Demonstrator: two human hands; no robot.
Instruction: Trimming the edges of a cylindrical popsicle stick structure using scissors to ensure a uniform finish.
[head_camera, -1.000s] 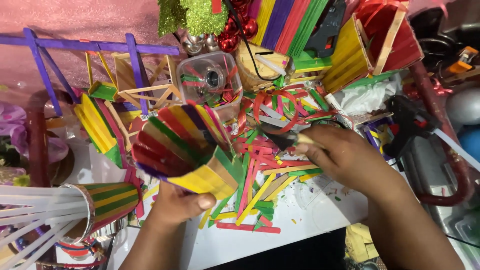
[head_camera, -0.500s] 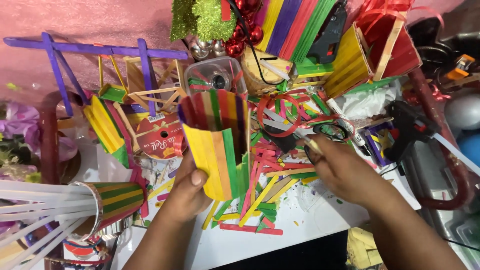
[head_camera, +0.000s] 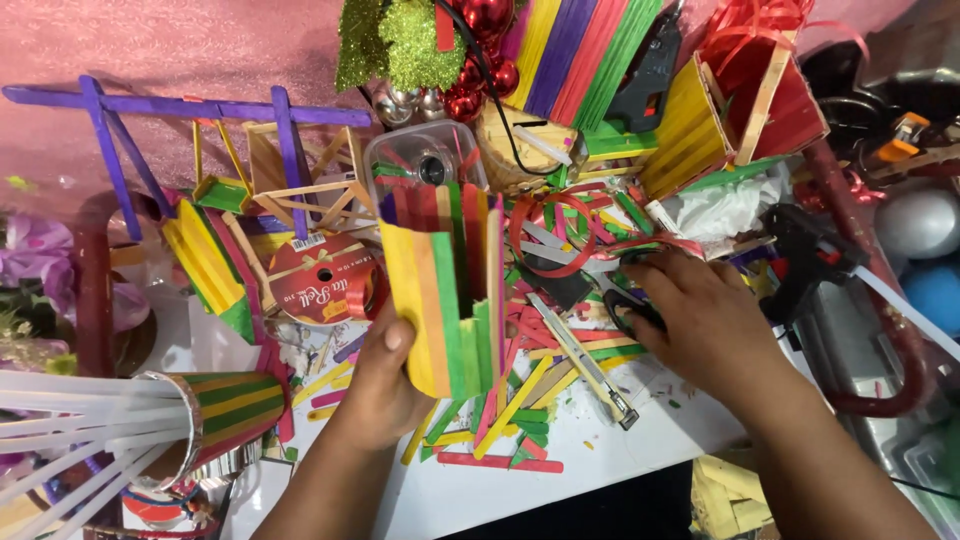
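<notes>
Stick holder (head_camera: 445, 290) left of scissors (head_camera: 625, 310)

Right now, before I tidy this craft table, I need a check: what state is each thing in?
Stick box: upright, open-topped, held by the left hand.
Scissors: lying flat, under the right hand.
Ribbon spool: lying flat.
Clear tub: lid on.
Loose sticks: scattered flat.

The left hand (head_camera: 385, 385) grips an upright, open-topped craft-stick cup (head_camera: 443, 285). At its three o'clock, the right hand (head_camera: 705, 320) rests on black-handled scissors (head_camera: 625, 310) amid loose coloured craft sticks (head_camera: 520, 400).
</notes>
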